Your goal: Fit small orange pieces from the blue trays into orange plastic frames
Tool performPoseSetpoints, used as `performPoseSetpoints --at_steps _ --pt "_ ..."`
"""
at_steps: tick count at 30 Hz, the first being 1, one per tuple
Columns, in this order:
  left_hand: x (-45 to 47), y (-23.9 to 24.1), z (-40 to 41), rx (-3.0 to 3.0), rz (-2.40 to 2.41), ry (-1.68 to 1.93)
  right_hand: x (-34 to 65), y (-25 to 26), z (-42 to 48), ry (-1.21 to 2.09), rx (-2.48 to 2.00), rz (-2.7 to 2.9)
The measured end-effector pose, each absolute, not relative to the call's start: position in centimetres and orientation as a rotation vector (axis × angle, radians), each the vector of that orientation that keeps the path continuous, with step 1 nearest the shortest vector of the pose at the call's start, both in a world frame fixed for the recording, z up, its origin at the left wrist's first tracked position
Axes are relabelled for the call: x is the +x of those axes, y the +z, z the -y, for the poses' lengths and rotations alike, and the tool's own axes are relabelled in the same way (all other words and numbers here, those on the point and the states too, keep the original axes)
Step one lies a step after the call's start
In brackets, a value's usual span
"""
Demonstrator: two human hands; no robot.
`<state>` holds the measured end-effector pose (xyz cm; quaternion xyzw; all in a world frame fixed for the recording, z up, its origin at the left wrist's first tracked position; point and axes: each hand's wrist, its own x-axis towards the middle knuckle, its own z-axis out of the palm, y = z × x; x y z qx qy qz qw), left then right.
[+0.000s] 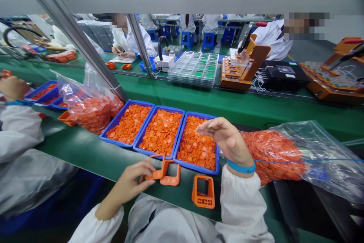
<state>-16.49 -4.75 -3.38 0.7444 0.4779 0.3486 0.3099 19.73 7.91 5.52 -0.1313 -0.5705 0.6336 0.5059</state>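
Observation:
My left hand (133,180) pinches an orange plastic frame (157,175) by its left side, just above the bench edge. A second orange frame (170,181) lies right beside it, partly overlapped. Further right, a third orange frame (203,200) rests on the bench, with small slots along its near bar. My right hand (226,137), with a blue wristband (241,168), hangs over the right blue tray (196,168). Its fingers are stretched out and slightly bent, with nothing visible in them. Small flat orange pieces (196,140) fill that tray.
Middle (153,152) and left (116,143) blue trays hold more orange pieces. Plastic bags of pieces stand at left (91,112) and right (273,155). Behind are a clear divided box (193,68) and an orange fixture (241,68). A co-worker's sleeve (19,129) is at left.

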Motion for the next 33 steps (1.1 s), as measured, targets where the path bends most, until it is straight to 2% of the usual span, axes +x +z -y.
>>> performPoseSetpoints --at_steps 10,26,33 --pt "-13.3 -2.8 6.2 2.181 -1.095 0.767 19.6 6.0 -7.8 1.534 -0.286 1.346" --pt "-12.7 -4.0 6.1 2.188 -1.208 0.642 19.7 6.0 -7.7 1.510 -0.326 1.340" --pt "-11.1 -2.2 5.8 2.274 -1.305 0.171 19.7 6.1 -7.6 1.514 -0.349 1.341"
